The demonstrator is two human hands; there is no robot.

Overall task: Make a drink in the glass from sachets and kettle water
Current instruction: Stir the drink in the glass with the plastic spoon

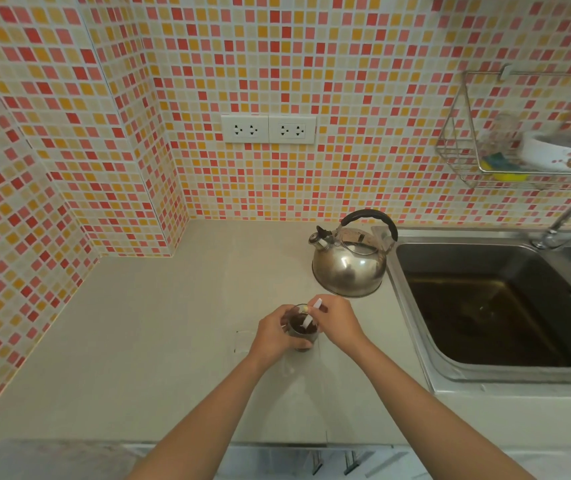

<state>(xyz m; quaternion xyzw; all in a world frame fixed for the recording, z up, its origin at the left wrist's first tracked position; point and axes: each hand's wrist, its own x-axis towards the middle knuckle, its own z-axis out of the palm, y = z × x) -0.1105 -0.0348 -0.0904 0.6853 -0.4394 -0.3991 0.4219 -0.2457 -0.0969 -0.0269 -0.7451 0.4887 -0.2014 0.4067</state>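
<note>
A small clear glass (303,330) with dark brown liquid stands on the pale counter (159,341). My left hand (273,336) wraps around its left side. My right hand (337,320) pinches a thin white stick-like sachet or stirrer (313,315) whose lower end dips into the glass. A steel kettle (348,263) with a black handle sits behind the glass, spout pointing left, just left of the sink.
A steel sink (492,306) with a tap (568,220) fills the right side. A wire rack (519,161) on the tiled wall holds a white bowl and a sponge. Two double wall sockets (268,129) sit above the counter.
</note>
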